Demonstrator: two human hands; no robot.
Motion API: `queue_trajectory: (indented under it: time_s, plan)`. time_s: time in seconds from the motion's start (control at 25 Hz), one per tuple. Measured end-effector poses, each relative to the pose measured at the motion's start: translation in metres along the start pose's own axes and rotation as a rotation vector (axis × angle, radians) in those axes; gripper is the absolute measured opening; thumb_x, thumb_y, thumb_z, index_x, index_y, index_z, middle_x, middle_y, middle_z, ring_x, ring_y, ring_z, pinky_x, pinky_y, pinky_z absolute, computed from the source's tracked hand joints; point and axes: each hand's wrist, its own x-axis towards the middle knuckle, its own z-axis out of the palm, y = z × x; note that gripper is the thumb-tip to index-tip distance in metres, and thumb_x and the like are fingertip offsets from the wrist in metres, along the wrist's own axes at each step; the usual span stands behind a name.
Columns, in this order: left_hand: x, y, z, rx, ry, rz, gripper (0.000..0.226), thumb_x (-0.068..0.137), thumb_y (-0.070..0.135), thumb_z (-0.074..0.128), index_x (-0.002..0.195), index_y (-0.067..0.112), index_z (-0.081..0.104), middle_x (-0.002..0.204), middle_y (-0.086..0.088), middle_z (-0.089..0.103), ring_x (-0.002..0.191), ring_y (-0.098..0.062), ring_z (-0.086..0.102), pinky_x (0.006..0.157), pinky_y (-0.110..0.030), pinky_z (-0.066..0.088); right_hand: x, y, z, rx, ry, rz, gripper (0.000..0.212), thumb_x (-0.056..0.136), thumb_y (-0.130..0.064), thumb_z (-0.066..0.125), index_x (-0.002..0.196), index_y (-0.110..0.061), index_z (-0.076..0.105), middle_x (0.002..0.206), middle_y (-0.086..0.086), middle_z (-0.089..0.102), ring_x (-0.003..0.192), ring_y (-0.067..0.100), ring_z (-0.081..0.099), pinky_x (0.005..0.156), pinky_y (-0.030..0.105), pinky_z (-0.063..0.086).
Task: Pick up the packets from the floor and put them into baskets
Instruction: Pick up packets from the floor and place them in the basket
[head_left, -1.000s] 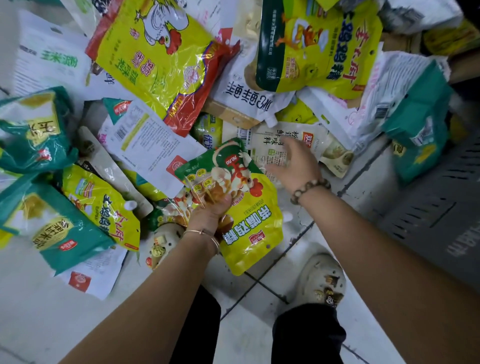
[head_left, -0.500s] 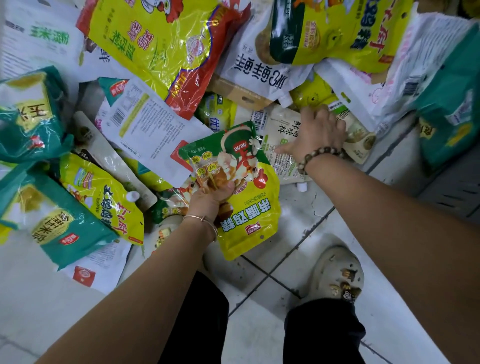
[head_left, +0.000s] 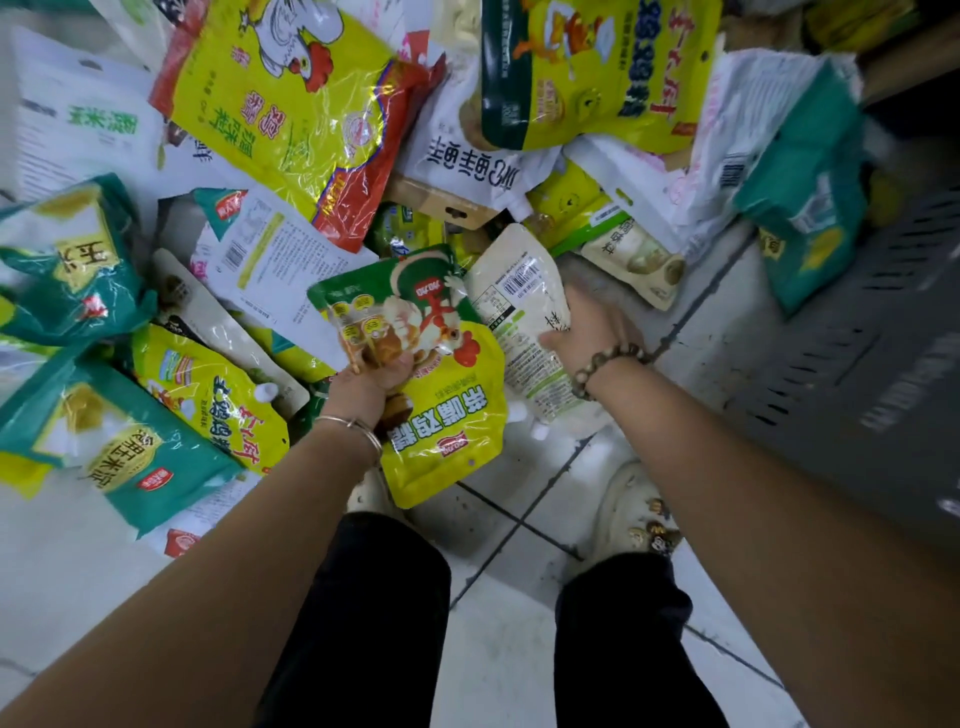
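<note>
- Head view: the left hand (head_left: 371, 382) has its fingers and thumb closed on the middle of a green-and-yellow chicken packet (head_left: 447, 415). The packet is held face up and tilted, and its lower end covers part of the left shoe (head_left: 366, 493).
- The right hand (head_left: 589, 332) pinches the right edge of a white pouch (head_left: 519, 312), with the thumb laid across its printed face and the fingers curled behind. I cannot tell whether the pouch is clear of the floor.
- The white pouch sits just beside the chicken packet, with its left edge tucked under it.
- A beaded bracelet (head_left: 605, 364) circles the right wrist and a thin bangle (head_left: 356, 426) the left.
- The other packets lie in a heap on the tiled floor (head_left: 498, 649), beyond and to the left of the hands. A large yellow rooster packet (head_left: 291, 98) lies at the top, a teal packet (head_left: 124, 457) at the lower left, and a yellow packet (head_left: 208, 395) next to it.
- A grey slotted basket (head_left: 857, 395) stands to the right, past the right forearm. Only its wall shows, and a teal bag (head_left: 800, 202) leans near its upper edge.
- The right shoe (head_left: 636, 514) is planted on the tiles near the basket.
</note>
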Motion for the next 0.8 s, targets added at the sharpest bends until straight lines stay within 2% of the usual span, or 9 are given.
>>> queue_trajectory:
  time_s: [0.08,0.16,0.24,0.32,0.4,0.52,0.68,0.8]
  plan:
    - [-0.018,0.012,-0.008,0.029,0.047,0.002,0.028,0.082,0.027,0.070,0.100,0.008,0.059,0.062,0.001,0.058,0.031,0.000,0.051,0.042,-0.019,0.049,-0.025,0.004,-0.010,0.115,0.065,0.017,0.019,0.083,-0.027,0.066,0.099,-0.019,0.059,0.100,0.008,0.066,0.087,0.026,0.060,0.066,0.029,0.039]
    - [-0.041,0.023,-0.018,0.077,0.088,0.072,0.025,0.079,0.032,0.072,0.082,0.010,0.060,0.065,-0.001,0.057,0.034,-0.002,0.052,0.050,-0.022,0.050,-0.050,0.004,-0.024,0.277,0.129,0.064,0.019,0.083,-0.024,0.066,0.101,-0.017,0.062,0.101,0.007,0.067,0.086,0.024,0.059,0.067,0.029,0.042]
    - [-0.071,0.035,-0.028,0.139,0.129,0.152,0.029,0.078,0.037,0.072,0.071,0.015,0.055,0.064,-0.002,0.057,0.037,-0.005,0.053,0.049,-0.021,0.050,-0.073,0.000,-0.041,0.417,0.203,0.103,0.021,0.084,-0.022,0.065,0.104,-0.016,0.062,0.103,0.006,0.067,0.089,0.023,0.060,0.072,0.032,0.046]
    - [-0.105,0.050,-0.035,0.139,0.145,0.223,0.030,0.078,0.039,0.071,0.070,0.016,0.054,0.059,-0.001,0.055,0.031,-0.001,0.050,0.037,-0.014,0.044,-0.096,-0.004,-0.060,0.513,0.269,0.120,0.025,0.084,-0.022,0.065,0.107,-0.014,0.061,0.106,0.007,0.067,0.094,0.026,0.062,0.079,0.036,0.050]
    - [-0.141,0.066,-0.041,0.142,0.163,0.275,0.031,0.078,0.038,0.071,0.069,0.015,0.053,0.056,0.000,0.052,0.027,0.001,0.045,0.032,-0.010,0.037,-0.121,-0.009,-0.081,0.573,0.328,0.139,0.030,0.084,-0.023,0.066,0.110,-0.011,0.059,0.109,0.008,0.067,0.099,0.028,0.061,0.084,0.034,0.049]
    - [-0.192,0.088,-0.042,0.165,0.180,0.374,0.032,0.080,0.038,0.070,0.065,0.016,0.052,0.054,0.000,0.048,0.026,0.001,0.041,0.031,-0.010,0.035,-0.158,-0.014,-0.117,0.651,0.418,0.137,0.024,0.083,-0.023,0.066,0.104,-0.015,0.060,0.100,0.000,0.067,0.094,0.025,0.063,0.078,0.028,0.045]
    - [-0.254,0.114,-0.037,0.222,0.143,0.504,0.028,0.081,0.038,0.068,0.067,0.017,0.056,0.056,0.000,0.050,0.037,-0.008,0.046,0.041,-0.020,0.042,-0.210,-0.012,-0.171,0.801,0.514,0.139,0.021,0.082,-0.021,0.066,0.102,-0.015,0.061,0.085,0.000,0.065,0.080,0.025,0.064,0.076,0.040,0.053]
    - [-0.300,0.124,-0.023,0.202,0.080,0.570,0.019,0.081,0.037,0.069,0.072,0.021,0.061,0.059,0.007,0.058,0.036,0.001,0.048,0.039,-0.015,0.043,-0.244,0.000,-0.206,0.836,0.639,0.155,0.023,0.082,-0.017,0.066,0.103,-0.011,0.063,0.082,-0.005,0.061,0.072,0.014,0.058,0.067,0.024,0.045]
